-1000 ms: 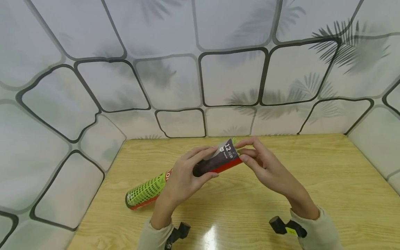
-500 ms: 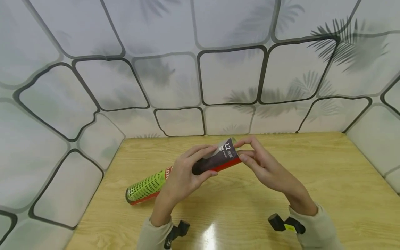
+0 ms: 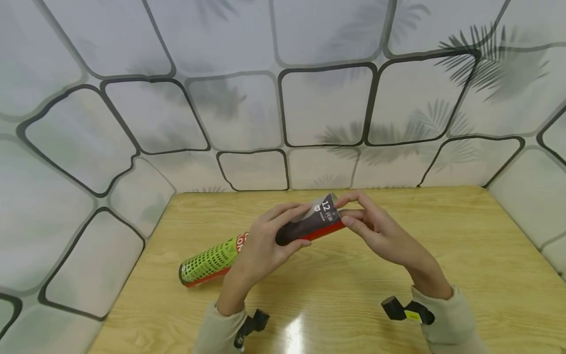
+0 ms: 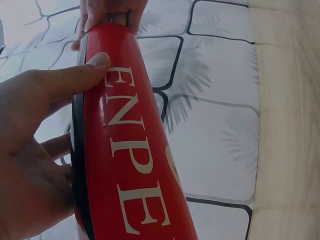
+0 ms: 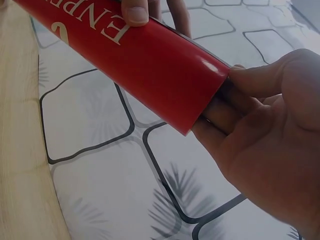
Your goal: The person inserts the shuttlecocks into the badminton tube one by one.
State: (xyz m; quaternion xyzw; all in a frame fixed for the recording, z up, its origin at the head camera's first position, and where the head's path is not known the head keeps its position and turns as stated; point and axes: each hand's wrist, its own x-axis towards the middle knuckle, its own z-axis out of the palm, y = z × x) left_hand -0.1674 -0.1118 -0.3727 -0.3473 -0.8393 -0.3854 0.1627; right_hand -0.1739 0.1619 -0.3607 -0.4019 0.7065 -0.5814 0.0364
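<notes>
A long shuttlecock tube (image 3: pixel 311 223), printed green, black and red, is held tilted above the table, its right end higher. My left hand (image 3: pixel 263 248) grips it around the middle. In the left wrist view the thumb lies on the red side (image 4: pixel 122 120) with light lettering, the other fingers behind. At the tube's right end is my right hand (image 3: pixel 382 238). The right wrist view shows its thumb at the rim (image 5: pixel 212 102) and several fingers reaching inside the opening. What those fingertips touch inside the tube is hidden.
Beneath the hands is a pale wood table (image 3: pixel 353 305). A white wall covering (image 3: pixel 329 108) with dark outlines and leaf shadows rises behind and at both sides. Black wrist cameras (image 3: pixel 400 309) sit on both sleeves.
The tube and both hands have shifted very slightly right and up in view. The left hand keeps its grip, and the right fingers stay at the tube's end.
</notes>
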